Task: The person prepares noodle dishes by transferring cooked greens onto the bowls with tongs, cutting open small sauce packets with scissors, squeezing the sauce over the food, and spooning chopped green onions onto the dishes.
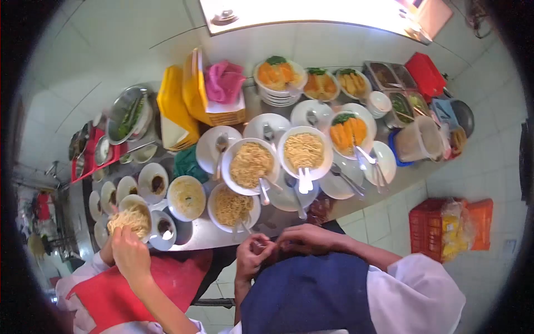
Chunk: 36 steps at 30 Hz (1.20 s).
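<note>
In front of my navy apron [311,295], my left hand [253,256] is closed, its fingers curled around a small greyish thing too unclear to name. Beside it is my right hand [303,238], fingers bent inward and closed; whatever they hold, if anything, is hidden. Just beyond my hands, a bowl of noodles [232,207] stands near the counter's front edge with cutlery in it. Two more noodle bowls, one left [250,162] and one right [304,155], sit on plates behind. A spoon and fork [347,179] lie on a plate at the right.
At left, a co-worker in a red apron [144,289] holds noodles [130,220] over several bowls with dark sauce. Bowls with orange slices and greens [347,133], yellow folders [178,106], a pink cloth [223,80] and a plastic tub [420,138] line the counter. A red crate [428,228] stands right.
</note>
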Each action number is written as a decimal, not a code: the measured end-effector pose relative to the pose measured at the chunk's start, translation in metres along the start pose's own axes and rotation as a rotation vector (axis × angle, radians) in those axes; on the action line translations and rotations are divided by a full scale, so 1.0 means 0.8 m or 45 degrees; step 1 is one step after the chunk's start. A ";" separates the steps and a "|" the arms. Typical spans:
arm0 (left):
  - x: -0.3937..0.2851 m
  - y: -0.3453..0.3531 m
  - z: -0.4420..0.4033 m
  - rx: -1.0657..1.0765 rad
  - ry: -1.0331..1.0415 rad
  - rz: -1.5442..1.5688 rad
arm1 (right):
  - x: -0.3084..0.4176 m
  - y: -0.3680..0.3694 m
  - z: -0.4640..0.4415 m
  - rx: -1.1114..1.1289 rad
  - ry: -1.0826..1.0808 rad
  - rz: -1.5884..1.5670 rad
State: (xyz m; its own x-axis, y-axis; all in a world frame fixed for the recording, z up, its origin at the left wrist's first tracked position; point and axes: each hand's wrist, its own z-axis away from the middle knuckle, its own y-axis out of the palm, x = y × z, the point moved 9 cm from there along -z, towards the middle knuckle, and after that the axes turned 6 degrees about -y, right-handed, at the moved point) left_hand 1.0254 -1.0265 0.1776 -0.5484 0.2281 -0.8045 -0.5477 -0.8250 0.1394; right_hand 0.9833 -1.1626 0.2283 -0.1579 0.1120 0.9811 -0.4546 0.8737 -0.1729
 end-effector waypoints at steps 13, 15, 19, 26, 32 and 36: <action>-0.004 0.061 -0.030 0.358 0.111 -0.259 | -0.013 -0.023 0.038 -0.292 0.468 0.549; -0.010 0.047 -0.011 0.315 0.145 -0.141 | -0.004 -0.017 0.030 -0.321 0.357 0.388; 0.029 0.041 0.009 0.291 0.096 0.239 | -0.009 0.008 0.016 -0.112 0.134 0.412; 0.038 0.024 0.021 -0.206 0.173 -0.026 | 0.011 0.011 0.025 -0.214 -0.195 0.399; 0.029 0.061 0.001 -0.072 0.104 -0.241 | 0.011 -0.021 0.078 -0.292 -0.192 0.721; 0.008 0.114 -0.011 0.044 0.094 -0.266 | 0.021 -0.049 0.130 -0.576 -0.193 0.717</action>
State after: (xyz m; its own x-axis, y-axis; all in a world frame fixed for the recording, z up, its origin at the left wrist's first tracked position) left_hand 0.9776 -1.1046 0.1805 -0.3736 0.3527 -0.8579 -0.6664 -0.7454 -0.0163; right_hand 0.9076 -1.2443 0.2424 -0.3952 0.5633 0.7256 0.1323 0.8166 -0.5619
